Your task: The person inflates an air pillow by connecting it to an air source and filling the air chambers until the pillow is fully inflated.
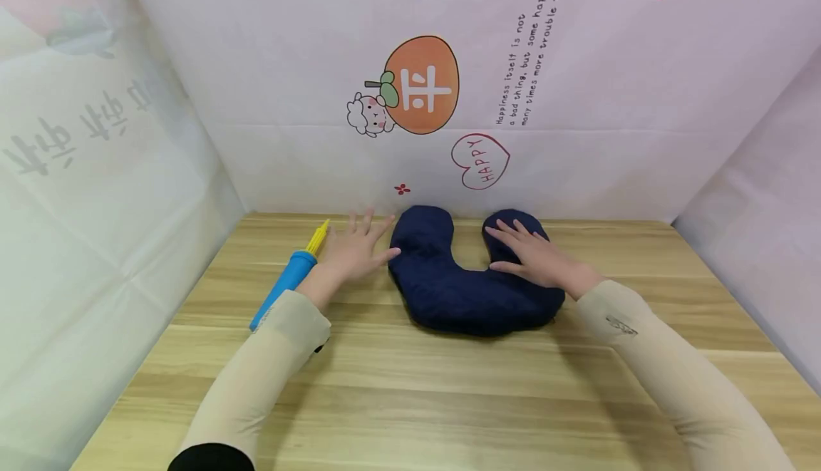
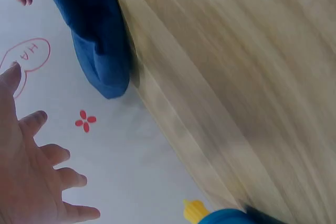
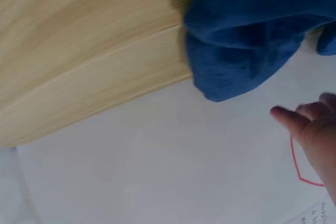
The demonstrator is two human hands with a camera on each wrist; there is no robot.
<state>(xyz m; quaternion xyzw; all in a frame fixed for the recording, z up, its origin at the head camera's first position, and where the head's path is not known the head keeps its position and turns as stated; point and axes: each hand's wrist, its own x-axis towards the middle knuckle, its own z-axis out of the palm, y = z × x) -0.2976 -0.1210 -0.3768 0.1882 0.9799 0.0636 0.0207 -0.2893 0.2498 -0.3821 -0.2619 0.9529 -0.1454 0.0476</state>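
Observation:
A navy U-shaped neck pillow (image 1: 474, 303) lies on the table with its open side toward the back wall. My left hand (image 1: 355, 249) hovers with spread fingers between the pillow's left arm and a blue hand pump (image 1: 285, 282) with a yellow nozzle; it holds nothing. Over the pillow's right arm is my right hand (image 1: 535, 256), its fingers spread; in the right wrist view a gap shows between that hand (image 3: 315, 129) and the pillow (image 3: 236, 51). The left wrist view shows my open left hand (image 2: 37, 177) apart from the pillow (image 2: 102, 51).
The wood-grain table (image 1: 410, 400) ends at a white printed cloth backdrop (image 1: 288, 100) right behind the pillow. White cloth also hangs at the left side (image 1: 96, 243) and the right side (image 1: 763, 172).

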